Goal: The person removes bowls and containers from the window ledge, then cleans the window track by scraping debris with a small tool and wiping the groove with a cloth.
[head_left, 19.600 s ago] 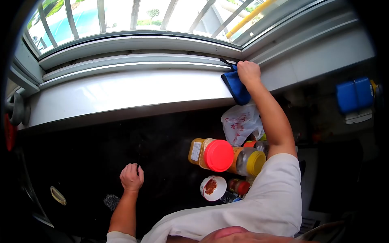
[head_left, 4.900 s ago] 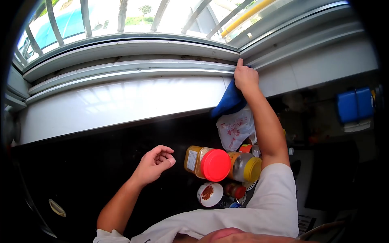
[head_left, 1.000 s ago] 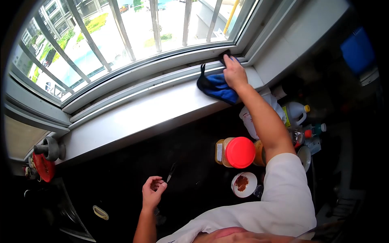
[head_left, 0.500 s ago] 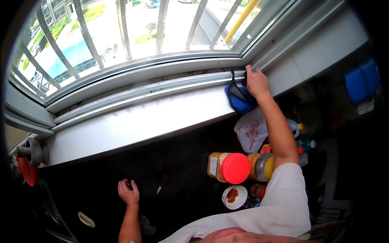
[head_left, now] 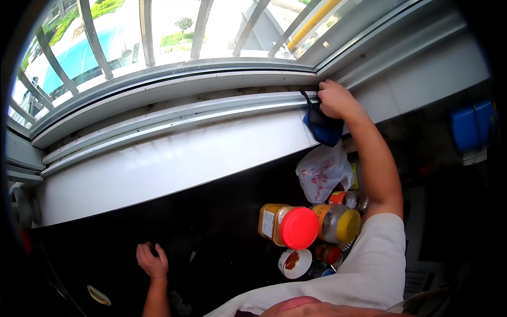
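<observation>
At the window's right corner, my right hand (head_left: 334, 99) is closed, with its fingers against the sliding track. A blue-and-black cloth item (head_left: 323, 127) with a dark strap hangs from it over the sill edge; its exact kind does not show. Over the dark countertop (head_left: 211, 211), my left hand (head_left: 152, 260) rests low, fingers loosely bent and thumb apart, with nothing visible in it. A small knife (head_left: 193, 257) lies to its right, only the blade showing clearly.
Below the white sill (head_left: 179, 150) stand a white plastic bag (head_left: 322, 171), a red-lidded jar (head_left: 299, 228), a yellow-lidded jar (head_left: 347, 226) and a bowl (head_left: 303, 264) with reddish-brown contents. An oval object (head_left: 99, 295) lies at lower left. Bars (head_left: 147, 31) cross the window.
The camera view has shifted, so the whole scene sits differently. My right hand stays at the window corner and has turned over more, with the blue cloth still beneath it. My left hand keeps its pose.
</observation>
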The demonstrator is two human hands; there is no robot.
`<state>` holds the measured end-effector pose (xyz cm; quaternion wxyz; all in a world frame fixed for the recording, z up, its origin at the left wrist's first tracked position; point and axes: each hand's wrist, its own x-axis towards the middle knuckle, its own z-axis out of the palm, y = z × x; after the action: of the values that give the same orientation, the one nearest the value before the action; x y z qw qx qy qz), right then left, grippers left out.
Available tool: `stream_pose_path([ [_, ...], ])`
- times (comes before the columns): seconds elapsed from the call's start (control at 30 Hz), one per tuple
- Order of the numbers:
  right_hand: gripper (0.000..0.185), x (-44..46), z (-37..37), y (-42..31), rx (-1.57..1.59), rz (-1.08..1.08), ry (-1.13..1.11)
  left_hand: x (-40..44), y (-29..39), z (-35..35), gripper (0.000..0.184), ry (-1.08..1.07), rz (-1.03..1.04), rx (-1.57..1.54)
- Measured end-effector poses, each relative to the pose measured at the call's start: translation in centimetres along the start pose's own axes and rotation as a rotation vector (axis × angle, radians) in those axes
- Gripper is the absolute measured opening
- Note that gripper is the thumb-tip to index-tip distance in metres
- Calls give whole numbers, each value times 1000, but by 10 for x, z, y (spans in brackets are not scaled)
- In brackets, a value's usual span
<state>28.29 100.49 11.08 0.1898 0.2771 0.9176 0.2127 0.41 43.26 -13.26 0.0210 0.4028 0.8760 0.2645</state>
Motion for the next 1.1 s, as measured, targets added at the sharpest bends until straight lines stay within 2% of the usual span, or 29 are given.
stream_pose_path([
  [0.07, 19, 7, -6, 13, 119, 0, -116, 1, -1, 0, 17, 5, 9, 8],
  [0.17, 24, 7, -15, 11, 305, 161, -117, 1, 0, 1, 16, 19, 20, 4],
  [0.27, 27, -1, -3, 1, 111, 93, 129, 0, 0, 0, 16, 0, 0, -6],
  [0.37, 31, -4, 11, 4, 134, 112, 215, 0, -1, -1, 16, 2, 7, 4],
  [0.47, 23, 2, 15, 8, 134, 121, 154, 0, -1, -1, 16, -3, 7, 7],
  [0.57, 13, 6, 8, -8, 304, 298, 309, 1, -1, -1, 15, -5, 12, -14],
  [0.67, 8, 3, 19, -6, 191, 145, 412, 2, 1, -2, 15, 12, 24, -18],
  [0.77, 13, 2, 18, 6, 209, 20, 246, 1, 0, -1, 15, 13, 28, 6],
  [0.87, 29, 4, -6, 20, 339, -19, -71, 1, 0, -1, 15, -9, -3, -4],
  [0.97, 36, -6, -12, 23, 383, -107, 48, 0, -1, 0, 15, -30, -27, -22],
  [1.1, 32, 0, -20, 11, 163, 6, -159, -2, -3, 1, 15, -25, -32, -7],
])
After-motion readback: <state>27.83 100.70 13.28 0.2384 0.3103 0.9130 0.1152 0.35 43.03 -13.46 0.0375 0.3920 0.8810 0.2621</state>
